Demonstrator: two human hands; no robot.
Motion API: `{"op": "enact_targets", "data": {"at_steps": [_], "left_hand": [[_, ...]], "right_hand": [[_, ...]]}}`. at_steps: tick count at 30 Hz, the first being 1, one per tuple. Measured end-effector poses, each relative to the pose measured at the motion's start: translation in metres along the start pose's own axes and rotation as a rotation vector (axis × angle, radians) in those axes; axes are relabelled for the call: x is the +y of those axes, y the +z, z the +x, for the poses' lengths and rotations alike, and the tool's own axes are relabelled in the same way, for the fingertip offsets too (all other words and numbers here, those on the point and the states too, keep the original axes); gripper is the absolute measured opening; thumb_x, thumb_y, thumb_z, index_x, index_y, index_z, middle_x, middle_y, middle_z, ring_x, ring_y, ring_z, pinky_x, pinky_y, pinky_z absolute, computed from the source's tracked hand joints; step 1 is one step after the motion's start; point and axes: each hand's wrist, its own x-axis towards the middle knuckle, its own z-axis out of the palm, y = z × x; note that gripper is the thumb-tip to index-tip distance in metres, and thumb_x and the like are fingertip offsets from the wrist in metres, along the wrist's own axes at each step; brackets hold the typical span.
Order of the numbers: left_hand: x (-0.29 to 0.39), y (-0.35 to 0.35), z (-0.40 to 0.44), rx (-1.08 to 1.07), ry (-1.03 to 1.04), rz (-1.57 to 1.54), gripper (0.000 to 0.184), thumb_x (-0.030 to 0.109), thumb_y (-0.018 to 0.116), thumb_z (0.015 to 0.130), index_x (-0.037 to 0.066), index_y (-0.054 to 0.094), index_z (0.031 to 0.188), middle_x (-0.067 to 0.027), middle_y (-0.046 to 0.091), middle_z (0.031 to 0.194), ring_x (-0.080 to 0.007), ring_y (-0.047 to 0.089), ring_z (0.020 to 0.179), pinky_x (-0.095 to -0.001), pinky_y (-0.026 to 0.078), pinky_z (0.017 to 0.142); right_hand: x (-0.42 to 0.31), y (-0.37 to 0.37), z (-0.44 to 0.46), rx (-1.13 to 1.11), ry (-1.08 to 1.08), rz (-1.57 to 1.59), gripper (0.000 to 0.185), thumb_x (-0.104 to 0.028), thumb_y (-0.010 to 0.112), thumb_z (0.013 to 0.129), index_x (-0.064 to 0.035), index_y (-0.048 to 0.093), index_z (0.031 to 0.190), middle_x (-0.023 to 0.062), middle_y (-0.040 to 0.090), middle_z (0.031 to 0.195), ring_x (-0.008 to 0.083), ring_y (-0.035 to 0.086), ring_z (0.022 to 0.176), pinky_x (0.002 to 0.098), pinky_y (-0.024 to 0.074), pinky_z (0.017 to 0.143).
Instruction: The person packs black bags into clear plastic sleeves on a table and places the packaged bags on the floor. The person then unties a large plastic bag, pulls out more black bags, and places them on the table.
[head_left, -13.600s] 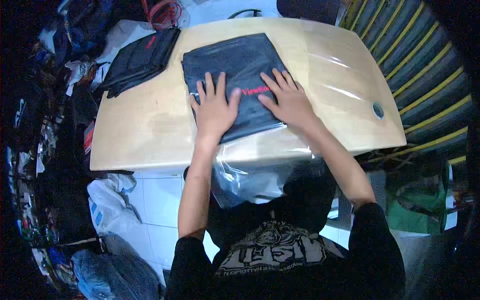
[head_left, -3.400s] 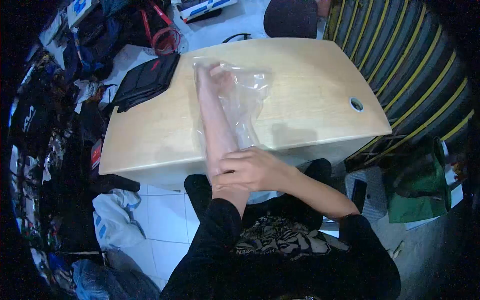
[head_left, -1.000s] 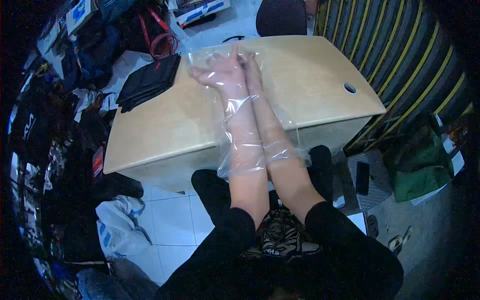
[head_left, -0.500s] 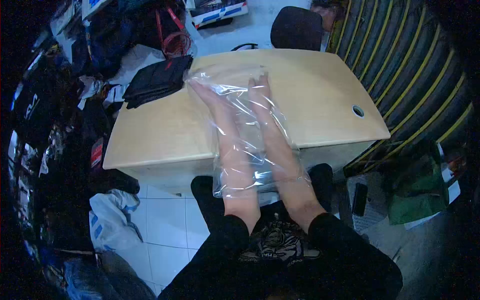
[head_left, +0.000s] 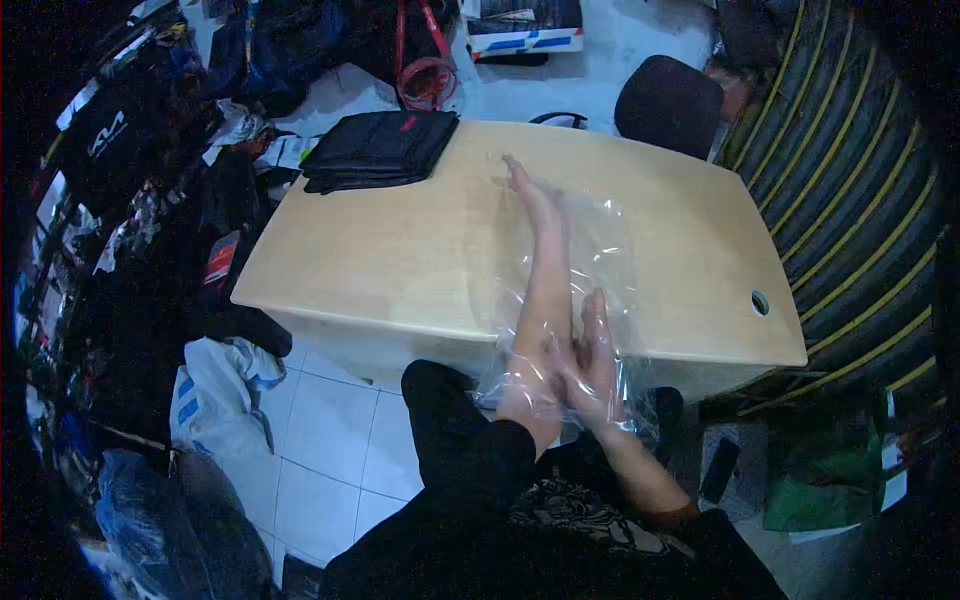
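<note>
A clear plastic bag (head_left: 607,245) covers my left forearm and lies over the desk, its mouth near my lap. My left hand (head_left: 525,185) reaches deep into the bag toward its far end, seen edge-on with the fingers stretched out. Close to the mouth, beside my left forearm, my right hand (head_left: 592,372) is also inside the bag; its fingers are extended and the thumb is apart. Neither hand grips anything that I can see. The wooden desk (head_left: 390,255) is beneath the far part of the bag.
A stack of folded black fabric (head_left: 385,150) lies at the desk's back left corner. The desk has a cable hole (head_left: 760,302) on the right. A dark chair (head_left: 668,103) stands behind it. A white bag (head_left: 225,390) is on the floor at left, a green bag (head_left: 820,480) at right.
My right hand has drawn back toward me, from deep in the bag to near its mouth. My left hand stays far inside. The camera view has shifted to the left.
</note>
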Motion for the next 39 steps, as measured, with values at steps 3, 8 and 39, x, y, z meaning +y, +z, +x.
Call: {"op": "enact_targets", "data": {"at_steps": [3,8,39], "left_hand": [[0.002,0.022,0.016,-0.064,-0.077,-0.255,0.085,0.063,0.041,0.086,0.014,0.007,0.147,-0.0107,0.011,0.152,-0.0292,0.012,0.139,-0.0455,0.010,0.111],[-0.025,0.024,0.048,0.405,-0.209,0.083,0.085,0.053,0.047,0.088,0.009,0.004,0.147,-0.0176,0.014,0.150,-0.0303,0.028,0.133,-0.0408,0.033,0.103],[0.245,-0.103,0.049,-0.186,-0.095,0.770,0.028,0.017,0.056,0.086,0.001,0.055,0.108,-0.0116,0.063,0.094,-0.0198,0.063,0.082,-0.0339,0.053,0.070]], "right_hand": [[0.001,-0.007,-0.019,0.004,-0.206,-0.172,0.083,-0.009,0.057,0.085,0.0021,0.000,0.144,0.0232,0.009,0.151,0.0308,0.016,0.139,0.0381,0.0178,0.111],[0.011,-0.013,0.000,0.097,-0.136,-0.033,0.083,-0.010,0.054,0.087,-0.0059,-0.005,0.146,0.0234,0.008,0.151,0.0300,0.014,0.139,0.0378,0.0218,0.109],[0.035,-0.083,0.096,-0.424,-0.775,-0.833,0.034,-0.010,0.064,0.072,-0.0103,0.064,0.106,0.0089,0.067,0.081,0.0266,0.065,0.073,0.0375,0.0538,0.071]]}}
